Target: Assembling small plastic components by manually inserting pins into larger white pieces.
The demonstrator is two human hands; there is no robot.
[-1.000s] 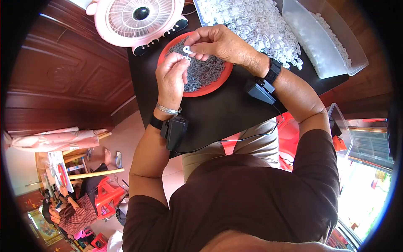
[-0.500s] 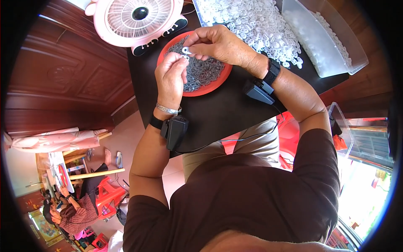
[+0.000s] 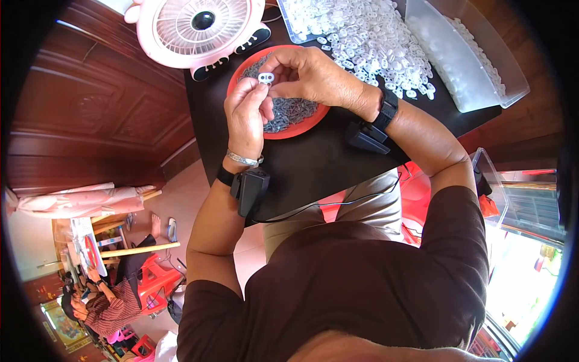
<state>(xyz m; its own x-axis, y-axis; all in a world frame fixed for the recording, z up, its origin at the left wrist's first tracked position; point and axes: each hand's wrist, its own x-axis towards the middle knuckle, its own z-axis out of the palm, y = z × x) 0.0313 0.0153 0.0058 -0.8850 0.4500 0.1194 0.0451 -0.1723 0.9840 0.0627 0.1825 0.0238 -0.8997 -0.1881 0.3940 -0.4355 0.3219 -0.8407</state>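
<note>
So the black surface sits top center, wood paneling at left, pink fan upper left, loose white pieces upper right. Left hand has its fingers pinching a small white two-holed piece over the red bowl; right hand curls in beside it, can't tell if it's gripping. Surface's near edge slants across mid-frame, some room between it and the bowl.
</note>
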